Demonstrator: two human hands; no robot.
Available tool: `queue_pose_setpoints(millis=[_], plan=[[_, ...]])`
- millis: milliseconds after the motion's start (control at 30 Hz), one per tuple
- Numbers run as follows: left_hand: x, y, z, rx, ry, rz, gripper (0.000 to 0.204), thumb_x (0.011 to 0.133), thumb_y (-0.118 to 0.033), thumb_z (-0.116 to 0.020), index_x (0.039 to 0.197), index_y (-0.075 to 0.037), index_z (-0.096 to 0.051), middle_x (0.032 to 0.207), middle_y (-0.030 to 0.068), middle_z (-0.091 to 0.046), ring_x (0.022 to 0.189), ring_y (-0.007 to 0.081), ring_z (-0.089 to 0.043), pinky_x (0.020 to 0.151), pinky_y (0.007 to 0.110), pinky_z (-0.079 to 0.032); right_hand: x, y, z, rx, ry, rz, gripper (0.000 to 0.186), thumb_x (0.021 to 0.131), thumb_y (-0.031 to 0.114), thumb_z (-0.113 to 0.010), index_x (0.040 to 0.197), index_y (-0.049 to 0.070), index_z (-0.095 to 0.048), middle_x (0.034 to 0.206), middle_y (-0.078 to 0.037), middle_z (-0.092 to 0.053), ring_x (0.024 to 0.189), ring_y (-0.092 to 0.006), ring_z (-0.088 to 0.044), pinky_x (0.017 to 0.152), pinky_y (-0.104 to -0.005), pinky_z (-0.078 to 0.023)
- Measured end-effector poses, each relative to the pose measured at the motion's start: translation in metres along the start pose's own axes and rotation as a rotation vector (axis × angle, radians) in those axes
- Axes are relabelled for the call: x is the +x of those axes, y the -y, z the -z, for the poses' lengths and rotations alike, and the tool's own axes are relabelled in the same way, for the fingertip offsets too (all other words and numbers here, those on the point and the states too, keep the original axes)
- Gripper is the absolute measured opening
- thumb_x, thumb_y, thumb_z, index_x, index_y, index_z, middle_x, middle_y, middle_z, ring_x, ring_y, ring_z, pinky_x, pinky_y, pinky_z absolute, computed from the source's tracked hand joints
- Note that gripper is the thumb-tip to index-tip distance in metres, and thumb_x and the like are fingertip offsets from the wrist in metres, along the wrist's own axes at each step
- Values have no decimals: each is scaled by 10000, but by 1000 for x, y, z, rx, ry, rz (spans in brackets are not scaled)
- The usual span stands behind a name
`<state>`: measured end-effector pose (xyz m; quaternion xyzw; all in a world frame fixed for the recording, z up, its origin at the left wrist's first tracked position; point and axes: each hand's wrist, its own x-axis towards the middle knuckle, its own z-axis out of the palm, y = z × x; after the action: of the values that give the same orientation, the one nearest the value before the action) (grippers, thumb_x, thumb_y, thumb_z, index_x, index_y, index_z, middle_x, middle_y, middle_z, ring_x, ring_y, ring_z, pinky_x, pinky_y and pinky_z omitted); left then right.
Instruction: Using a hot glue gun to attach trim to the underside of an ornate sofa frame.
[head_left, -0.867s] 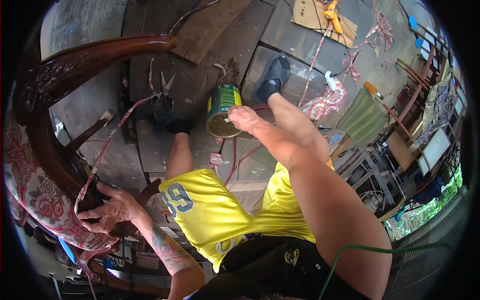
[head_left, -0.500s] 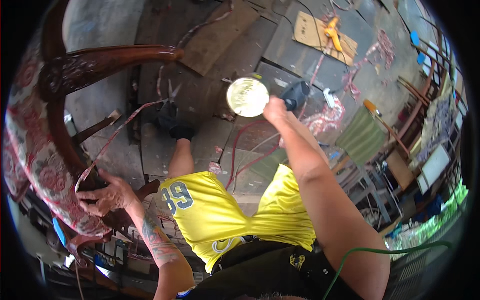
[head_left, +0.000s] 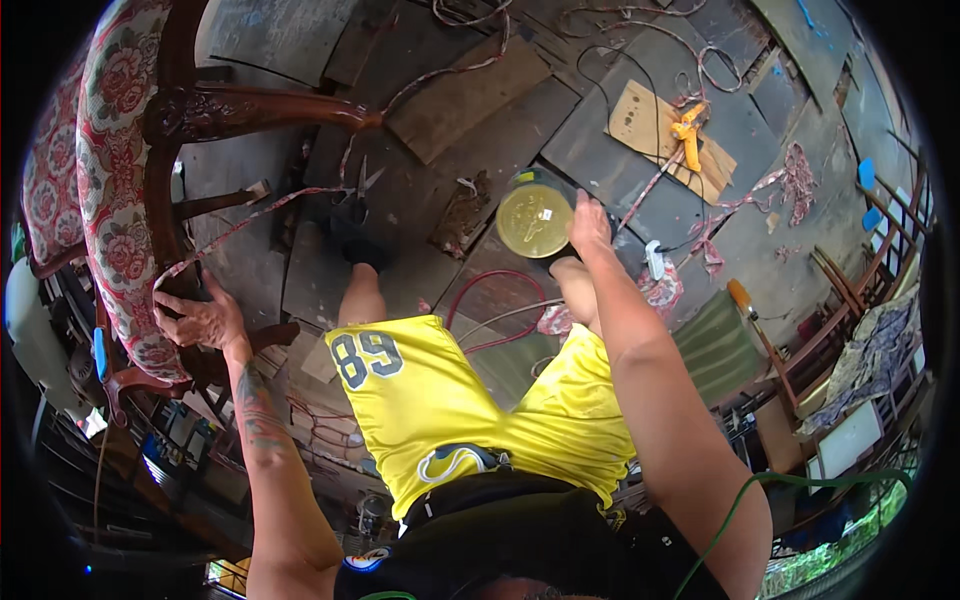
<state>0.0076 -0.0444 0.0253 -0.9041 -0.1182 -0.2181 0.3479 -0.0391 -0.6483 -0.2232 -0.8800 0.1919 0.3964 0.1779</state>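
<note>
An upholstered chair (head_left: 125,200) with red-and-white floral fabric and a carved wooden frame lies tipped at the left. My left hand (head_left: 205,315) is at its edge, fingers curled against the fabric and wood, with a floral fabric trim cord (head_left: 255,206) at the fingertips. From there the cord runs across to scissors (head_left: 365,182) on the floor and on past the chair leg (head_left: 290,112). My right hand (head_left: 592,222) grips a round jar with a gold-coloured lid (head_left: 533,222), held above the floor beside my right leg. The fingers on its far side are hidden.
A yellow-orange glue gun (head_left: 688,135) rests on a wooden board (head_left: 632,118) at the far right. Fabric scraps (head_left: 797,185), a red hose (head_left: 470,292) and another board (head_left: 465,95) lie about. Wooden chair frames (head_left: 850,290) and clutter crowd the right.
The jar in my right hand has shifted slightly right and its lid no longer glares. My view has moved, showing more of the chair. My left hand stays at the chair's edge.
</note>
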Motion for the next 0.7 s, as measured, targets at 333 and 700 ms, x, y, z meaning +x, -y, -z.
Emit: queue_pose_setpoints(millis=[333,700], plan=[[-4,8,-6,-55,92,51,1044,900,-704,-751,1624,-27,-423,1526,233,-374,1416,422,-360,1164,598,-362,-18,12,95,28,33,-27,547,972,235,-718,1475,44,-618,1224,-242,-761,1226,-410,-700,1057,-477,-545],[8,11,14,-198,150,71,980,915,-627,-783,1606,-28,-430,1500,204,-334,1387,420,-346,1146,624,-404,-180,-14,241,346,-470,-308,432,1034,125,-686,1429,-44,-641,887,-72,-723,736,-128,-684,680,-284,-571]])
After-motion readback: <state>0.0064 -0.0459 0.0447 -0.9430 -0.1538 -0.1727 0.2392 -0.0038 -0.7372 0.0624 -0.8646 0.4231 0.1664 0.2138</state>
